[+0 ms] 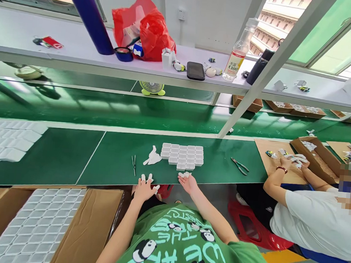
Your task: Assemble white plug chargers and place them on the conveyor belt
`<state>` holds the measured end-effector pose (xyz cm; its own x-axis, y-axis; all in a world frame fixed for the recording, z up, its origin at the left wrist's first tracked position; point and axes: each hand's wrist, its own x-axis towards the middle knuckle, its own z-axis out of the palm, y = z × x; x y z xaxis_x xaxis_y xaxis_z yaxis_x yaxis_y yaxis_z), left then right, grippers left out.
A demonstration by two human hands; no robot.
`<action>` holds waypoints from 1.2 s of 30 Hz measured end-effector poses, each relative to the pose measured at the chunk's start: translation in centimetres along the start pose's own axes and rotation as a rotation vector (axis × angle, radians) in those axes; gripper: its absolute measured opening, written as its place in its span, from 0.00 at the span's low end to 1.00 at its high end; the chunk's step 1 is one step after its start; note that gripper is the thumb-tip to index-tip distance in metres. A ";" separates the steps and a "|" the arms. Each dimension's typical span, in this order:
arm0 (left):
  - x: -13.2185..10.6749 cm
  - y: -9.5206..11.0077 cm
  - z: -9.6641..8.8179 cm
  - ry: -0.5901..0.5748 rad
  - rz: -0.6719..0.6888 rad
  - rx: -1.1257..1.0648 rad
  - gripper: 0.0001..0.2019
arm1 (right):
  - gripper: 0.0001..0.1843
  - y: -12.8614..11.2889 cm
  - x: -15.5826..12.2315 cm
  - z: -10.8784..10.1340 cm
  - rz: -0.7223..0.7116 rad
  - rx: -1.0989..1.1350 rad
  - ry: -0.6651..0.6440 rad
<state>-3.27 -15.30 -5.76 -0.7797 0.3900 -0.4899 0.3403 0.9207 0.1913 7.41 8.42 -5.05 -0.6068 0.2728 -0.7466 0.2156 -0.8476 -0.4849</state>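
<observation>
My left hand [144, 187] rests at the near edge of the green bench, fingers spread and capped with white finger cots, holding nothing. My right hand [187, 182] lies just to its right, fingers stretched toward the nearest of several small white plastic boxes [183, 156] set in rows on the bench; its capped fingertips touch or nearly touch the front box. A crumpled white cloth [153, 156] and thin tweezers [133, 164] lie left of the boxes.
Pliers [239, 166] lie right of the boxes. Cardboard cartons with a white tray [36, 225] stand at my lower left; stacked white trays [8, 140] lie far left. A seated co-worker [306, 216] handles parts at right. The shelf above holds a red bag [147, 29], phone, bottle.
</observation>
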 end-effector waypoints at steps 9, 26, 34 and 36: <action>0.4 -0.1 -0.3 -0.042 0.015 -0.010 0.38 | 0.14 0.2 0.7 0.7 -0.068 0.107 0.032; 0.6 -0.1 0.0 -0.047 -0.011 -0.070 0.36 | 0.14 -0.3 1.6 0.3 -0.077 0.059 0.075; 0.7 -0.3 0.2 -0.033 -0.007 -0.075 0.36 | 0.12 -1.1 2.0 -1.0 -0.064 0.081 0.134; 0.7 -0.4 0.3 -0.038 -0.005 -0.078 0.36 | 0.11 -1.1 2.1 -1.1 -0.071 0.085 0.123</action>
<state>-3.78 -15.39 -6.40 -0.7604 0.3858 -0.5224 0.2935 0.9218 0.2534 6.74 10.40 -6.54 -0.5191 0.3827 -0.7642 0.1070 -0.8580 -0.5024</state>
